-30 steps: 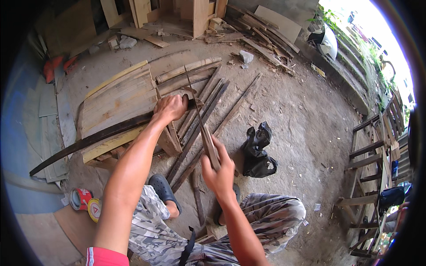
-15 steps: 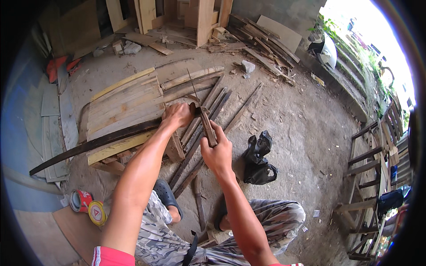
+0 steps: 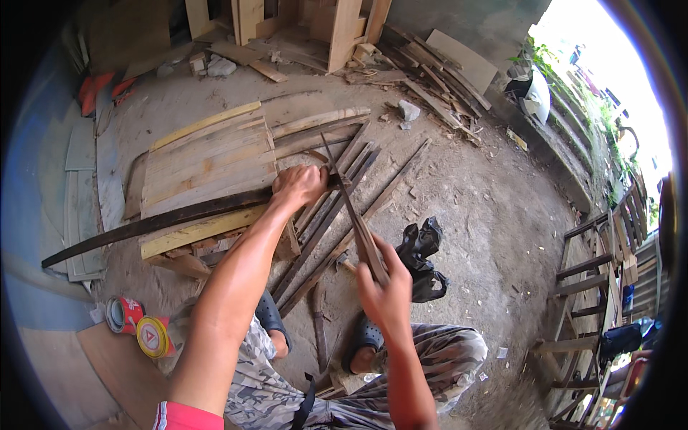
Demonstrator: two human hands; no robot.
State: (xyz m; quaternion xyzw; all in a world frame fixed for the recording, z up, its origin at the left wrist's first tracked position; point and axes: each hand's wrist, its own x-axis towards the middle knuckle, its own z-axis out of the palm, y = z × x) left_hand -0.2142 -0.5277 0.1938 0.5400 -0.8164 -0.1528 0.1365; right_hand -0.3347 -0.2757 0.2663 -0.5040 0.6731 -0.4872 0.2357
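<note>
My left hand [image 3: 299, 186] grips the near end of a long, dark, curved wooden strip [image 3: 158, 222] that runs left across a stack of pale planks [image 3: 204, 161]. My right hand [image 3: 387, 294] holds a thin bundle of dark wooden slats [image 3: 351, 208], which points up and away toward my left hand. Under both hands several long, thin dark slats [image 3: 322, 222] lie side by side on the dirt floor. My knees in patterned trousers and dark sandals show at the bottom.
A crumpled black bag [image 3: 423, 258] lies right of my right hand. Two round tins [image 3: 140, 326] stand at the lower left. Scrap timber [image 3: 430, 72] is piled at the back, with wooden frames [image 3: 595, 287] on the right and grey sheets [image 3: 79, 158] on the left.
My right hand has lifted the bundle of slats and tilted its far end up toward my left hand. My left hand stays on the dark curved strip.
</note>
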